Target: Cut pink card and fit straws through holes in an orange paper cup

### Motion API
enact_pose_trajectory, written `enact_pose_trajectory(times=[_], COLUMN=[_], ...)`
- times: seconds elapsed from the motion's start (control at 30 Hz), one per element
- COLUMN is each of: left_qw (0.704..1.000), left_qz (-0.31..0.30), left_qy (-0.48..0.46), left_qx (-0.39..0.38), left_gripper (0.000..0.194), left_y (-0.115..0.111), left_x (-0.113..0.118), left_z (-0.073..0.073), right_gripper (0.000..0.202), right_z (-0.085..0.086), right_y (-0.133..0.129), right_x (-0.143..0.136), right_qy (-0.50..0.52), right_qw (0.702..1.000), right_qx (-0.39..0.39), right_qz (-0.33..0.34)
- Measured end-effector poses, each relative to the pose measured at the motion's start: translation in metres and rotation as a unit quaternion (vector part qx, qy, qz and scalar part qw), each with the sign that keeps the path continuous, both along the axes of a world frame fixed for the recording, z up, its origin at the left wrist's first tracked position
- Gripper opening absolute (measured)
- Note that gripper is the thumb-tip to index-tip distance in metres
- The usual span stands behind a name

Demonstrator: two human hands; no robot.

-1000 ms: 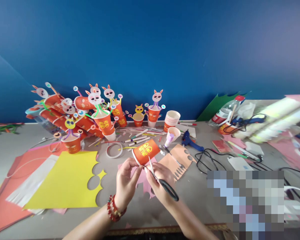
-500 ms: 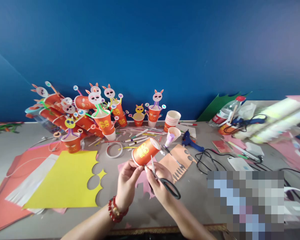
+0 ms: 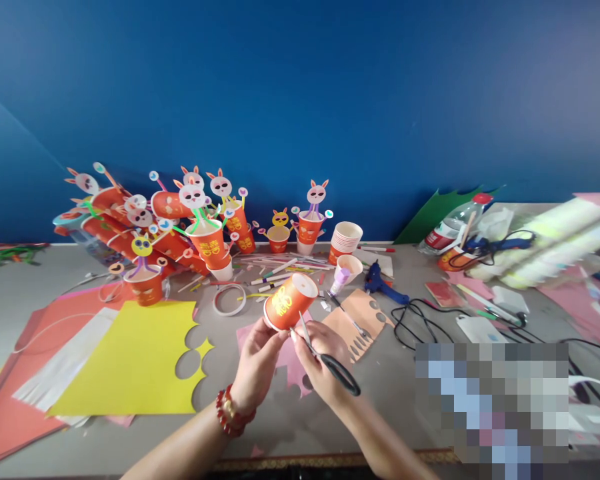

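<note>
A red paper cup (image 3: 291,301) with gold print is held tilted, its base turned up and to the right. My left hand (image 3: 257,353), wearing a red bead bracelet (image 3: 233,412), grips the cup by its rim at the lower left. Scissors (image 3: 339,372) with black handles rest in my right hand (image 3: 320,357), their blades beside the cup's lower right side. The right thumb and fingertips are pinched close to the rim; whether they also hold something small there I cannot tell. Pink cut paper (image 3: 285,357) lies beneath both hands.
Finished cup figures with animal faces (image 3: 205,240) crowd the back left. Yellow paper (image 3: 135,360) lies left, a tape roll (image 3: 229,300) behind the hands. Stacked cups (image 3: 345,240), a blue glue gun (image 3: 384,285), cables (image 3: 420,320) and a bottle (image 3: 453,223) stand or lie right.
The cup has turned slightly, so its base faces me more and the gold print has shifted left. The scissors have rotated a little in my right hand. My left hand keeps its grip.
</note>
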State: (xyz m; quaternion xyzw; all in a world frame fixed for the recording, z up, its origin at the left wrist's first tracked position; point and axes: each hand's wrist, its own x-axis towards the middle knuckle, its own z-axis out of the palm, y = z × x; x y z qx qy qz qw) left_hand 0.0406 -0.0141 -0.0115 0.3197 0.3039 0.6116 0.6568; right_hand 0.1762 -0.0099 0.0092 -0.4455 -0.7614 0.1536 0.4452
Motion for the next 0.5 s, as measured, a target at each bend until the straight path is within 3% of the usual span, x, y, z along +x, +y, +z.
enact_pose_trajectory(times=[0.13,0.23,0.37,0.5], left_qw=[0.994,0.982,0.953,0.922], left_qz=[0.061,0.088,-0.031,-0.123], left_qy=[0.083,0.152,0.256,0.315], left_qx=[0.024,0.071,0.156,0.191], left_gripper=[0.027,0.051,0.078,0.076], left_y=[0.004,0.012,0.025,0.031], left_x=[-0.010,-0.023,-0.043,-0.056], left_z=[-0.001,0.003,0.016,0.023], right_gripper=[0.027,0.024,0.026,0.027], right_z=[0.015,0.026,0.037,0.043], right_y=[0.006,0.006,0.005,0.003], right_x=[0.017,0.028,0.034,0.035], right_qy=[-0.075,-0.116,-0.164,-0.201], right_qw=[0.995,0.987,0.976,0.963], right_qx=[0.025,0.038,0.032,0.009], right_qz=[0.064,0.105,0.142,0.178])
